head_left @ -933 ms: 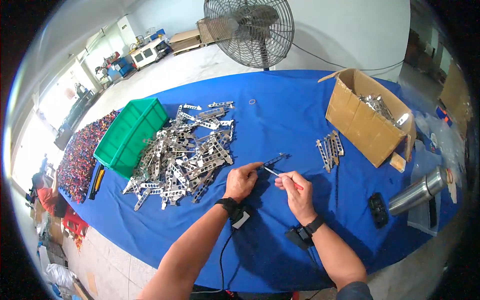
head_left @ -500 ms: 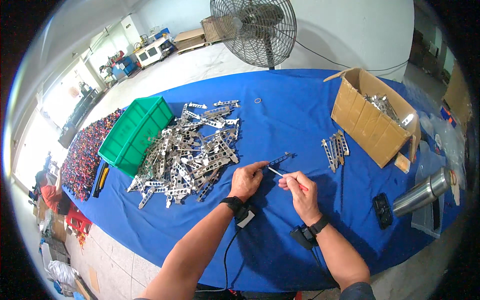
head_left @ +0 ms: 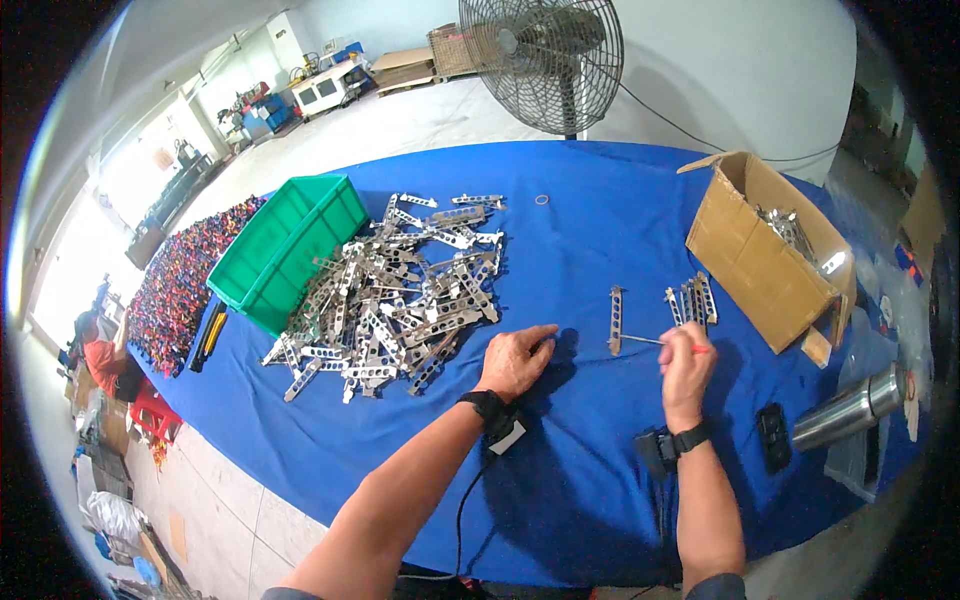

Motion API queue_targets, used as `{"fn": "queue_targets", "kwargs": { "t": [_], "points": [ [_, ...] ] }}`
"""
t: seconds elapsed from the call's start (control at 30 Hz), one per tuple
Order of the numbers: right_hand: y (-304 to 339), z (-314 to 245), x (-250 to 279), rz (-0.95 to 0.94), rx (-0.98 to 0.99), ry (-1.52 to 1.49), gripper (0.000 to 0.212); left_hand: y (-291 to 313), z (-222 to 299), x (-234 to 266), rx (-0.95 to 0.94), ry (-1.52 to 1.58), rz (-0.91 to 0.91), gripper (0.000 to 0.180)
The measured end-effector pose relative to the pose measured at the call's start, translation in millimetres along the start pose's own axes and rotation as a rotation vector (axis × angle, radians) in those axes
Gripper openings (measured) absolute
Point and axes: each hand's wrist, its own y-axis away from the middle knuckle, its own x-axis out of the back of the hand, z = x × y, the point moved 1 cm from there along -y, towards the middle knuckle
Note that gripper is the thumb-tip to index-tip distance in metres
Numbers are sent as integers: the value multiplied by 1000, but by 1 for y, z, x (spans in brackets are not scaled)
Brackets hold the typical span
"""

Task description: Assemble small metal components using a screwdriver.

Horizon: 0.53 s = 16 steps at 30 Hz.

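Note:
My right hand [head_left: 687, 375] is closed round a screwdriver [head_left: 640, 340] with a red handle and a thin metal shaft. The shaft points left, and its tip is at a flat metal strip [head_left: 615, 322] with a row of holes; whether it touches cannot be told. That strip lies lengthwise away from me on the blue cloth. My left hand [head_left: 517, 362] is over the cloth to the left, fingers stretched and thumb apart, holding nothing. Just beyond my right hand lies a small row of similar metal strips [head_left: 692, 300].
A large heap of metal strips [head_left: 400, 300] lies left, against a green plastic crate [head_left: 238, 290]. Multicoloured small pieces [head_left: 185, 285] cover the far left. Right stand a cardboard box [head_left: 750, 260] holding metal parts and a steel flask [head_left: 850, 408]. A fan [head_left: 545, 60] stands behind the table.
The metal strip that was at my left fingertips now lies farther right, near the row. My right hand has moved right with the screwdriver. My left hand has come away from the strip.

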Motion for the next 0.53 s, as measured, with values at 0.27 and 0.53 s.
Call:
{"fn": "queue_targets", "kwargs": {
  "t": [0.27,0.53],
  "points": [
    [6,7,-22,-159,-69,-188,23,2,-25,-3,27,-94,359,30],
    [-19,21,17,161,196,418,24,-9,-21,16,176,-498,175,46]
  ]
}}
